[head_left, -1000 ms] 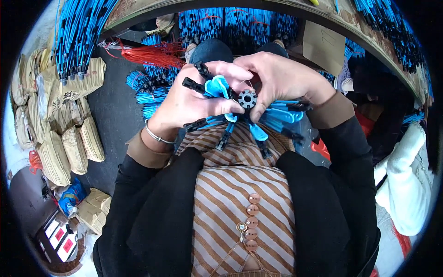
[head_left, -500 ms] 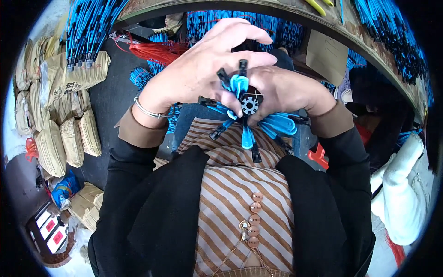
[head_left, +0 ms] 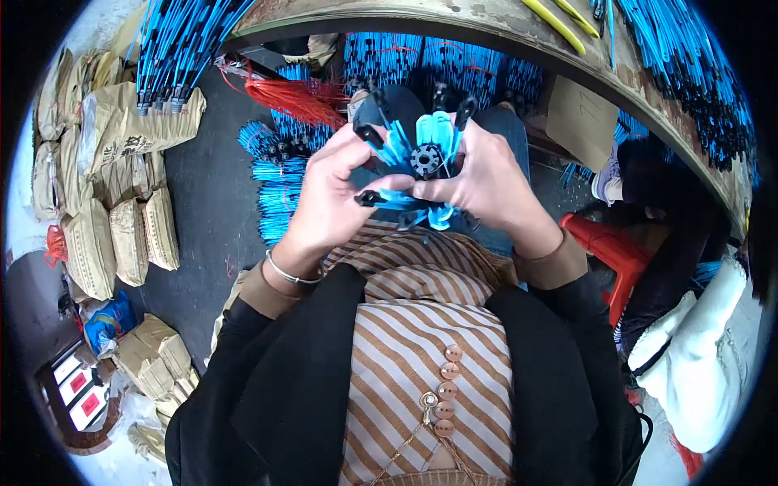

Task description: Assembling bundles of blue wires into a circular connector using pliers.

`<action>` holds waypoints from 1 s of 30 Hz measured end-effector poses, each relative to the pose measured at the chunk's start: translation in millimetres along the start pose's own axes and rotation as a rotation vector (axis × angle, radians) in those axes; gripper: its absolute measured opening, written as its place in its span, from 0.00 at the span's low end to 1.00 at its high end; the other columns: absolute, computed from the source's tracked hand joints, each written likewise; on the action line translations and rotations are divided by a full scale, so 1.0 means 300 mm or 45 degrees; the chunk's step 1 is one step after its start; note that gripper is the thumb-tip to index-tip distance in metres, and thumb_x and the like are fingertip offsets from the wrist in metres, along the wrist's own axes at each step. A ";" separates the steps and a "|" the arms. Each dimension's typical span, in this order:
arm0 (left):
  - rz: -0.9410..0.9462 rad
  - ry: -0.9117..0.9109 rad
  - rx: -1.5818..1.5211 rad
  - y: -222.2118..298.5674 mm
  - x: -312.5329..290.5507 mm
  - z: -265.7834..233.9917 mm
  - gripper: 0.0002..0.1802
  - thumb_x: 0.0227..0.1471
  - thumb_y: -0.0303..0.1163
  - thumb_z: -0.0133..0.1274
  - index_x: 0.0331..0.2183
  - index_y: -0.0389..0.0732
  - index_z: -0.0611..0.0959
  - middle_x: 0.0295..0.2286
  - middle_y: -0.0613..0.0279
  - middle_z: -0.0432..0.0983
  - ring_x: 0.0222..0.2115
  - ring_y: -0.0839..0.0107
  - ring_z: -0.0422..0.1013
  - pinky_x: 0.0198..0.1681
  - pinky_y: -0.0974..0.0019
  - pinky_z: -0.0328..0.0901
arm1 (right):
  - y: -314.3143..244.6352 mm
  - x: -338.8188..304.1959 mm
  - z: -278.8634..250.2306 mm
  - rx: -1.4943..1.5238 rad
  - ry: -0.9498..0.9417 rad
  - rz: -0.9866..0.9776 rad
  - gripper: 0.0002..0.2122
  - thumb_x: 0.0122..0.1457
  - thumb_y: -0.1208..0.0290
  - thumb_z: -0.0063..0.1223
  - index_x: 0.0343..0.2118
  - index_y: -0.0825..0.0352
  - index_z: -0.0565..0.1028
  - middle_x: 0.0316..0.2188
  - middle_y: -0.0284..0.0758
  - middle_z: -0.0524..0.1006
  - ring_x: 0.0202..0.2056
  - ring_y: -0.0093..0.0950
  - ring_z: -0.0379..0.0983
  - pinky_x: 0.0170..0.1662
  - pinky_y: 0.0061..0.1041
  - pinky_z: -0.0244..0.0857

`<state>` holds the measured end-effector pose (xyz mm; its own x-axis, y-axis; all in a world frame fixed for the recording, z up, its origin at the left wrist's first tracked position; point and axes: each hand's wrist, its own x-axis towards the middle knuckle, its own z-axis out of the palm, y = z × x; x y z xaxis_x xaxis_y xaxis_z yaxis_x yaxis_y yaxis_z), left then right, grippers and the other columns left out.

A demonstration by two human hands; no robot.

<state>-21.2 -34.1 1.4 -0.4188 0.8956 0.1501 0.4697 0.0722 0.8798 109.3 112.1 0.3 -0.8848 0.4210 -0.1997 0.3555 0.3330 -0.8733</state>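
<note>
Between my two hands is a black notched round hub (head_left: 416, 166) with several blue ribs (head_left: 434, 127) spreading out around it, each ending in a black tip; it resembles an umbrella frame part. My left hand (head_left: 326, 194) curls around its left side, with the thumb reaching across the lower left ribs. My right hand (head_left: 496, 180) grips the right side, its thumb pressed just below the hub. The fingers behind the ribs are partly hidden. The hub's notched face points up.
A worn wooden table (head_left: 486, 14) curves across the top, bearing yellow handles (head_left: 559, 24) and blue rib bundles (head_left: 677, 65). More bundles (head_left: 279, 198) lie on the dark floor beside red strands (head_left: 296, 99). Brown sacks (head_left: 89, 251) stand left; a red stool (head_left: 612, 255) stands right, near another person's leg.
Both hands have come lower and closer around the hub. My left fingers, raised and spread before, are now bent around the ribs. The hub has shifted slightly up and left.
</note>
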 end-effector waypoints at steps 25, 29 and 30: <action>-0.079 0.009 -0.372 -0.018 0.015 0.092 0.16 0.37 0.26 0.64 0.32 0.34 0.80 0.30 0.60 0.75 0.26 0.71 0.70 0.30 0.70 0.65 | 0.097 -0.078 0.010 0.585 0.075 -0.173 0.16 0.43 0.78 0.63 0.38 0.71 0.76 0.23 0.31 0.70 0.23 0.20 0.61 0.24 0.17 0.53; -0.062 0.058 -0.293 -0.031 0.005 0.100 0.16 0.36 0.28 0.64 0.32 0.35 0.80 0.30 0.59 0.75 0.26 0.70 0.70 0.31 0.69 0.66 | 0.090 -0.052 0.002 0.361 -0.006 -0.288 0.14 0.44 0.80 0.60 0.37 0.71 0.76 0.23 0.31 0.70 0.22 0.20 0.61 0.25 0.18 0.54; -0.053 0.073 -0.268 -0.033 0.004 0.103 0.16 0.35 0.28 0.65 0.32 0.36 0.80 0.30 0.59 0.74 0.26 0.69 0.70 0.31 0.68 0.66 | 0.092 -0.047 0.002 0.284 -0.030 -0.325 0.14 0.44 0.80 0.59 0.37 0.71 0.76 0.23 0.31 0.70 0.22 0.20 0.61 0.25 0.18 0.54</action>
<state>-2.4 -20.3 -21.1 -0.4808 0.8669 0.1318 0.2807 0.0098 0.9597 131.5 114.8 -21.2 -0.9444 0.3275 0.0302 0.0491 0.2314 -0.9716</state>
